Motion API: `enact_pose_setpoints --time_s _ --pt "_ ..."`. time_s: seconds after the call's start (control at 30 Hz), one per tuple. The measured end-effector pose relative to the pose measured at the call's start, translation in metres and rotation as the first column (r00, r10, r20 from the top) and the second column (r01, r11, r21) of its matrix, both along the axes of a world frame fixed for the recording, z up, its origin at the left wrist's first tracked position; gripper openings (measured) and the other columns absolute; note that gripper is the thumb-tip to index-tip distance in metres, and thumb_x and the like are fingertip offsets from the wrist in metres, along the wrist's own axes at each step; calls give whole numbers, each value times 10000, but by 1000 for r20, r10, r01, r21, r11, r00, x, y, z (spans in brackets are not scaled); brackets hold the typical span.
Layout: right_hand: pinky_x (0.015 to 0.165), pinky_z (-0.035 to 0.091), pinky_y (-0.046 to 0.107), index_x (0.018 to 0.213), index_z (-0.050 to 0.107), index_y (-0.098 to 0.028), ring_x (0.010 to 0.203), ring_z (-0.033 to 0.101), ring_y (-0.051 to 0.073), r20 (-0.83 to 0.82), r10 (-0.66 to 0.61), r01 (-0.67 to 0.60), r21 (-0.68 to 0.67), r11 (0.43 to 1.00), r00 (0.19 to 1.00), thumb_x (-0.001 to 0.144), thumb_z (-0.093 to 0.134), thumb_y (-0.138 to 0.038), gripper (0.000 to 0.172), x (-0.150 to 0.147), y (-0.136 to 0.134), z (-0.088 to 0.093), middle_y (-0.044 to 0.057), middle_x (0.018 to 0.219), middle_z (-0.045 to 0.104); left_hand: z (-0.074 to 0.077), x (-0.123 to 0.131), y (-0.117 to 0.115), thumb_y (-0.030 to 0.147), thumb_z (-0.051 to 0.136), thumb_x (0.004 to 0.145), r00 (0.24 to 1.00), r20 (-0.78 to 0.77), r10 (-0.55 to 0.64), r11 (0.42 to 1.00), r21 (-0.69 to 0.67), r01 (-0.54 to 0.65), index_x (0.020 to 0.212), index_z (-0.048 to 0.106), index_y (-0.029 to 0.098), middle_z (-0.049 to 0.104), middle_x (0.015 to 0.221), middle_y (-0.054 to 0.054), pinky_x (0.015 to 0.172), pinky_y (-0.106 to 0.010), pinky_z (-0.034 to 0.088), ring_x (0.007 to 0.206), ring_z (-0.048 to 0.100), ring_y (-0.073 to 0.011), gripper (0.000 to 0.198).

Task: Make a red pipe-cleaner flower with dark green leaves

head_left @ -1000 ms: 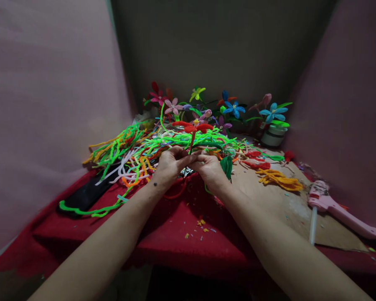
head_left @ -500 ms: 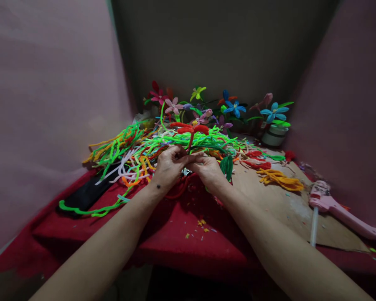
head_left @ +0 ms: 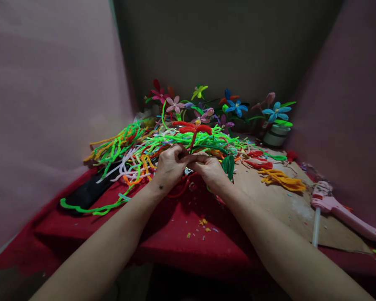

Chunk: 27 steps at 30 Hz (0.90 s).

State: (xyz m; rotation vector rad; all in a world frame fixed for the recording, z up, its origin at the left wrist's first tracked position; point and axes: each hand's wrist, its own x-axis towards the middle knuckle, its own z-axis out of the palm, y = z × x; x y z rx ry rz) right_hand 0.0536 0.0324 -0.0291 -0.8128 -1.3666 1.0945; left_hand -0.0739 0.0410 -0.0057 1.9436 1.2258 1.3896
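A red pipe-cleaner flower (head_left: 195,130) stands upright above my fingertips, its petals spread outward and its stem running down into my grip. My left hand (head_left: 171,166) pinches the stem low down, thumb against the fingers. Close against it, my right hand (head_left: 210,170) is closed on the same stem, and the fingertips of both hands meet. The exact spot they pinch is hidden by the fingers. A dark green pipe cleaner (head_left: 211,148) runs behind my right hand towards a dark green looped bundle (head_left: 228,166); whether it joins the stem I cannot tell.
Behind my hands lies a heap of pipe cleaners (head_left: 166,140). Finished flowers (head_left: 237,108) stand along the back, near a white jar (head_left: 276,136). On the right, cardboard (head_left: 278,213) carries a yellow bundle (head_left: 283,180) and a pink glue gun (head_left: 332,205). A black object (head_left: 90,192) lies left.
The view has shifted slightly, so everything sits a little further right. Both hands keep pinching the flower's stem, with the fingers only slightly moved.
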Motion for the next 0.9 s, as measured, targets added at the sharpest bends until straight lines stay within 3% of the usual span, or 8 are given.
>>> enact_pose_setpoints --time_s 0.2,0.43,0.6,0.9 --pt "788 379 305 690 721 -187 779 505 164 72 -36 34 29 999 997 665 656 -339 167 1 -1 0 0 723 565 3 0 -1 312 616 704 993 -105 55 998 16 -53 643 610 146 563 612 6 556 -225 367 590 489 -112 176" --pt "801 380 299 716 721 -185 816 525 167 57 -12 8 55 998 998 689 640 -316 156 1 -1 1 3 739 577 4 1 -2 302 606 703 996 -76 36 999 23 -34 657 605 141 578 636 -6 569 -229 385 611 510 -120 167" --pt "730 384 282 704 721 -195 751 523 150 157 -59 53 45 998 986 684 636 -283 124 3 -2 1 -1 754 583 8 0 -5 332 568 738 993 -108 42 998 -32 -45 642 609 150 564 614 -2 577 -235 379 615 500 -125 210" --pt "740 404 287 645 694 -165 697 523 131 -90 90 -99 -91 991 992 565 743 -294 159 0 -3 6 -30 632 581 10 -6 -1 338 573 739 979 -201 -33 999 17 37 622 618 152 527 600 6 583 -246 360 609 468 -124 225"
